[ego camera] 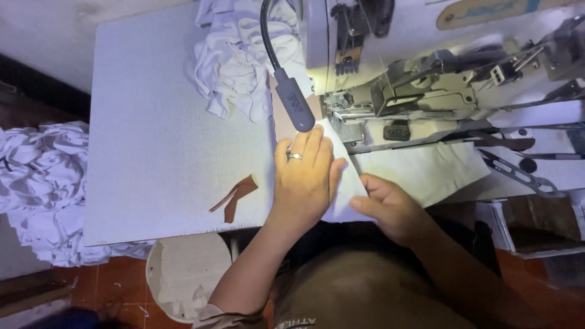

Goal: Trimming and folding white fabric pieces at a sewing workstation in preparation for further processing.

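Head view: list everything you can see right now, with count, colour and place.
white fabric piece: one, white, under both hands at the machine's needle area
sewing machine: one, off-white and grey, upper right
gooseneck lamp: one, dark grey, lit, above the left hand
fabric heap: one, white, on the table's far end
table: one, pale grey, left of centre
brown scrap: one, brown, near the table's front edge
fabric pile: one, white, hanging off the table's left side
bucket: one, whitish, on the red floor below
left hand: flat on the fabric, ring on one finger
right hand: pinching the fabric's near edge
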